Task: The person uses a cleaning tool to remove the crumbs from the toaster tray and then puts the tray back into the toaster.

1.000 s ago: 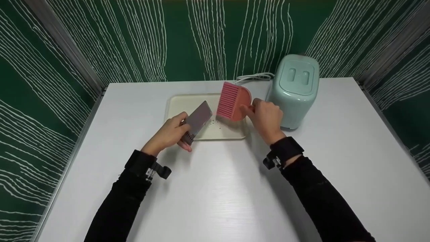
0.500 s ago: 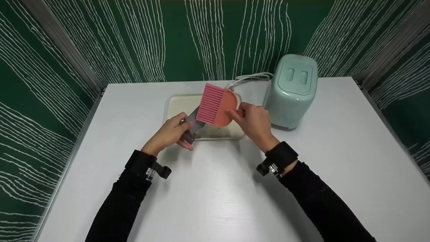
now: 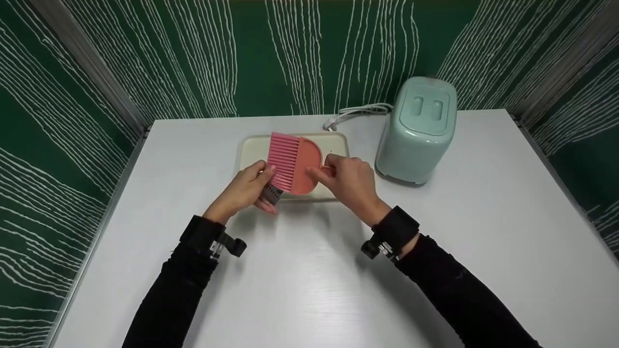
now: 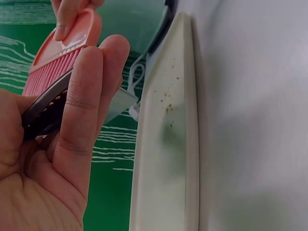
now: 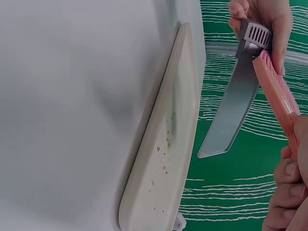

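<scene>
White table (image 3: 309,270) beneath pink brush (image 3: 305,166)

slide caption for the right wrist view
Slotted grey plate and pink-bristled orange brush held above a speck-dotted rectangular cream tray.

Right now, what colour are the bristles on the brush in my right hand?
The bristles are pink, seen best in the head view.

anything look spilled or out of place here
Yes: small brown crumbs lie scattered on the cream tray, below the held pink brush and grey tool. Strewn unevenly over the pale surface, they look like a spill. Nothing else stands out.
</scene>
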`<state>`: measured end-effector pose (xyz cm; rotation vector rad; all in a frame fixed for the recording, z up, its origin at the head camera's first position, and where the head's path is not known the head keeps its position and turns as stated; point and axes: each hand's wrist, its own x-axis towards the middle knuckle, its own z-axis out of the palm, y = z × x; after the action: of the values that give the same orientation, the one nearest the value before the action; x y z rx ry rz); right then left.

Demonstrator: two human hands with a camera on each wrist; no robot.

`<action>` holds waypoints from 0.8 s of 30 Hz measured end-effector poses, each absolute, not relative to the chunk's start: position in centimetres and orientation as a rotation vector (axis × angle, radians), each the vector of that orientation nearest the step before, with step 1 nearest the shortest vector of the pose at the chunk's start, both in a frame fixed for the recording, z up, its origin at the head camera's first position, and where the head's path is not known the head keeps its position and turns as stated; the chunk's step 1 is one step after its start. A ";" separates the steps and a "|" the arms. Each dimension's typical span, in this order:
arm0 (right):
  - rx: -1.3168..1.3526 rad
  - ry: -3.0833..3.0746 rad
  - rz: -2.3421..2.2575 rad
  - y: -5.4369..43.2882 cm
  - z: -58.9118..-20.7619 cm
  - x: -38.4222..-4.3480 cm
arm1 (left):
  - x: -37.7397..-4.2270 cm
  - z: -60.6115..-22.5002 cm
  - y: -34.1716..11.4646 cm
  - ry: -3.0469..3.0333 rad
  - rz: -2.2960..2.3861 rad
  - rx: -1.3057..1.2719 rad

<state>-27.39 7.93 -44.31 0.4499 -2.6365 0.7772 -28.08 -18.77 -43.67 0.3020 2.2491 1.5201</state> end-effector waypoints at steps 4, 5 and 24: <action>0.490 -2.626 0.719 8.1 -44.4 -27.2 | -28.1 -43.6 -18.9 2.286 1.517 0.305; 0.497 -2.622 0.704 8.1 -44.4 -27.1 | -28.1 -43.6 -18.9 2.291 1.519 0.304; 0.507 -2.577 0.483 9.4 -45.6 -27.6 | -28.0 -43.5 -19.0 2.335 1.528 0.332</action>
<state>-27.63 9.37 -45.60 0.5074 -2.5767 0.4829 -27.99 -18.95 -43.47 0.3321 2.3354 1.5278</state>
